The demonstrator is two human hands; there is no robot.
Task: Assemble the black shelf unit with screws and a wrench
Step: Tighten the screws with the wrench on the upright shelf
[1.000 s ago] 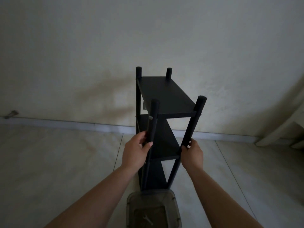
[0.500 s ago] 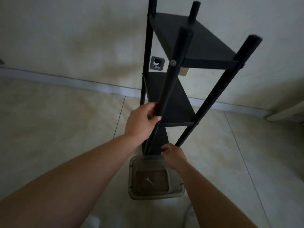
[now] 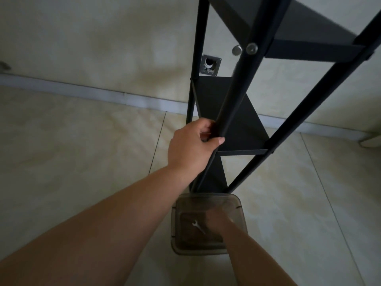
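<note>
Shelf unit (image 3: 233, 112) stands upright on the floor (image 3: 82, 151) against the wall, near front post gripped by left hand (image 3: 190, 148), fingers wrapped round it. Right hand (image 3: 219, 220) is down inside the clear bin (image 3: 240, 205) by the wrench (image 3: 198, 226) (blurred, can't tell finger state). Bin sits touching the shelf's foot; open floor on both sides.

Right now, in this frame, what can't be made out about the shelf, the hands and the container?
All in the head view:
- Shelf unit: its top is cut off by the upper edge.
- Right hand: blurred inside the translucent container; its grip and any contact with the wrench are unclear.
- Screws in the container: too dim to tell.
- Left hand: fingertips hidden behind the post.
</note>
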